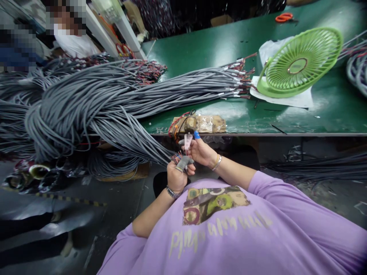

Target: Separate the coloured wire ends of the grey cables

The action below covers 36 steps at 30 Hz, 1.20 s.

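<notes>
My left hand is closed round the stripped ends of a bundle of grey cables, just below the table edge. Fine coloured wires stick out above its fingers. A grey wrapping shows at its thumb. Close by on the right, my right hand has a blue cover on one fingertip. Its fingers are closed at a small pale, pinkish, see-through piece, just above the wires. Whether that piece touches the wires I cannot tell.
A wooden block with a small device and red and black leads sits at the front edge of the green table. More grey cables lie behind it. A green fan and orange-handled scissors are at right. Another person is at upper left.
</notes>
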Tool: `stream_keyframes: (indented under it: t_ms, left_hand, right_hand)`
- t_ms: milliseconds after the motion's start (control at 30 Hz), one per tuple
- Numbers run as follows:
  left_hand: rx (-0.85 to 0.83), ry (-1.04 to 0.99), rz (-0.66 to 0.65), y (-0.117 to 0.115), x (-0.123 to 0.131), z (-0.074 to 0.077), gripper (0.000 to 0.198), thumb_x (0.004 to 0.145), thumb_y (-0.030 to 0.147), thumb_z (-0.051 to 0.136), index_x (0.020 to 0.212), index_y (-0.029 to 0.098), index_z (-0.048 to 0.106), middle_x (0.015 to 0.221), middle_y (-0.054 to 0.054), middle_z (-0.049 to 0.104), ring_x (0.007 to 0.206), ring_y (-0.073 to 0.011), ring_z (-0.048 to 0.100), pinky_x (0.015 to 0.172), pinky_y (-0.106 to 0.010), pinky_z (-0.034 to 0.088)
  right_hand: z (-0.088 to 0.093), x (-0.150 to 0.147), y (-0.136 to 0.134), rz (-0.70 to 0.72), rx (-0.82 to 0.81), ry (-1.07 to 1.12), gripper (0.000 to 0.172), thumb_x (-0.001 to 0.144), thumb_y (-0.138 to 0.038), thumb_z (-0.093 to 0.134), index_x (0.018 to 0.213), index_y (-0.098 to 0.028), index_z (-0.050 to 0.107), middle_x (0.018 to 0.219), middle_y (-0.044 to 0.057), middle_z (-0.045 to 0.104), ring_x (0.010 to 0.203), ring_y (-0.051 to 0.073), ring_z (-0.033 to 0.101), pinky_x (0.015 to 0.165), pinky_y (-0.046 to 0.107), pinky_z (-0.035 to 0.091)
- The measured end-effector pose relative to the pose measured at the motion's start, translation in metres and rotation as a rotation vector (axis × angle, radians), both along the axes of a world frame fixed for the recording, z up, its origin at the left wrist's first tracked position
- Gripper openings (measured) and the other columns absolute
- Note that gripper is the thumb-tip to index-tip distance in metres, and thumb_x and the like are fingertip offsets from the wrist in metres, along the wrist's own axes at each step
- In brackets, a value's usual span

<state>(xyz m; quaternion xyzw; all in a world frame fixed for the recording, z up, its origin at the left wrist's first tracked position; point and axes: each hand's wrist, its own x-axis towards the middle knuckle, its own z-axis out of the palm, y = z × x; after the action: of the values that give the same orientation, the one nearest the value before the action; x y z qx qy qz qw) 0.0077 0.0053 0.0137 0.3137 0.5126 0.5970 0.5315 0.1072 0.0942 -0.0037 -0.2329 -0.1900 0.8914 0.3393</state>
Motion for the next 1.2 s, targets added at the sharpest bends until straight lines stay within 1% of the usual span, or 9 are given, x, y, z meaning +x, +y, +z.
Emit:
stream_keyframes:
  t_ms: [100, 200, 333, 467, 600, 767, 933, 1067, 1200]
  left_hand:
    - [0.006, -0.008, 0.048, 0.000, 0.001, 0.002, 0.031, 0.068, 0.044, 0.072, 0.065, 0.014, 0.066, 0.048, -0.003, 0.064, 0.034, -0.0099, 0.054, 0.034, -0.018, 0.040]
    - [-0.012, -0.012, 0.071, 0.003, 0.003, 0.003, 0.031, 0.068, 0.044, 0.073, 0.063, 0.014, 0.065, 0.048, -0.002, 0.064, 0.033, -0.0091, 0.053, 0.034, -0.017, 0.039]
    - [-0.027, -0.012, 0.073, 0.005, 0.003, 0.002, 0.033, 0.068, 0.045, 0.073, 0.063, 0.013, 0.065, 0.048, -0.002, 0.063, 0.034, -0.0092, 0.054, 0.034, -0.017, 0.038]
    - [-0.036, -0.017, 0.071, 0.008, 0.003, 0.000, 0.032, 0.068, 0.044, 0.073, 0.065, 0.013, 0.065, 0.048, -0.001, 0.063, 0.033, -0.0087, 0.053, 0.034, -0.017, 0.038]
    - [-0.038, -0.025, 0.074, 0.010, 0.004, -0.001, 0.033, 0.068, 0.045, 0.074, 0.064, 0.013, 0.064, 0.047, -0.001, 0.062, 0.033, -0.0082, 0.052, 0.033, -0.016, 0.036]
    - [-0.043, -0.026, 0.071, 0.011, 0.004, -0.002, 0.033, 0.068, 0.044, 0.074, 0.066, 0.012, 0.065, 0.048, -0.001, 0.062, 0.034, -0.0082, 0.053, 0.034, -0.016, 0.036]
    - [-0.058, -0.006, 0.066, 0.012, 0.003, -0.005, 0.033, 0.069, 0.045, 0.072, 0.066, 0.013, 0.064, 0.048, -0.001, 0.063, 0.034, -0.0086, 0.053, 0.034, -0.017, 0.036]
    - [-0.043, 0.026, 0.072, 0.011, 0.003, -0.007, 0.032, 0.072, 0.044, 0.070, 0.066, 0.013, 0.065, 0.049, -0.002, 0.063, 0.035, -0.0086, 0.054, 0.035, -0.017, 0.036]
    - [0.001, 0.010, 0.088, 0.008, 0.003, -0.005, 0.032, 0.069, 0.044, 0.070, 0.066, 0.013, 0.066, 0.049, -0.002, 0.064, 0.035, -0.0088, 0.054, 0.035, -0.017, 0.037]
  right_hand:
    - [0.005, 0.002, -0.001, -0.039, 0.029, -0.028, 0.045, 0.089, -0.057, 0.052, 0.085, -0.015, 0.066, 0.073, 0.003, 0.063, 0.059, 0.010, 0.051, 0.053, 0.020, 0.042]
    - [0.005, 0.001, -0.003, -0.122, 0.109, -0.067, 0.032, 0.087, -0.045, 0.060, 0.083, -0.014, 0.067, 0.068, 0.000, 0.060, 0.057, 0.008, 0.046, 0.052, 0.019, 0.039]
    - [-0.002, -0.002, -0.003, -0.192, 0.180, -0.120, 0.044, 0.083, -0.056, 0.062, 0.074, -0.013, 0.065, 0.066, 0.001, 0.058, 0.056, 0.008, 0.046, 0.051, 0.019, 0.038]
    - [-0.008, -0.004, 0.001, -0.158, 0.178, -0.092, 0.052, 0.078, -0.065, 0.061, 0.072, -0.013, 0.064, 0.065, 0.000, 0.059, 0.054, 0.007, 0.045, 0.050, 0.018, 0.039]
    - [-0.005, -0.007, 0.005, -0.112, 0.084, -0.044, 0.052, 0.077, -0.065, 0.062, 0.072, -0.014, 0.064, 0.063, 0.000, 0.058, 0.052, 0.007, 0.046, 0.049, 0.020, 0.041]
    - [0.000, -0.011, 0.006, -0.162, -0.002, -0.032, 0.048, 0.076, -0.062, 0.066, 0.074, -0.014, 0.063, 0.063, 0.000, 0.059, 0.049, 0.008, 0.046, 0.046, 0.021, 0.040]
    - [0.001, -0.013, 0.006, -0.203, -0.017, -0.040, 0.045, 0.074, -0.059, 0.070, 0.073, -0.015, 0.063, 0.059, -0.002, 0.057, 0.050, 0.008, 0.048, 0.048, 0.021, 0.042]
    - [0.001, -0.012, 0.005, -0.179, -0.002, -0.038, 0.050, 0.074, -0.065, 0.066, 0.075, -0.015, 0.063, 0.062, -0.001, 0.059, 0.050, 0.008, 0.048, 0.047, 0.021, 0.041]
    - [0.001, -0.009, 0.003, -0.116, -0.018, -0.005, 0.058, 0.079, -0.072, 0.054, 0.082, -0.015, 0.066, 0.066, 0.001, 0.061, 0.053, 0.009, 0.051, 0.049, 0.020, 0.043]
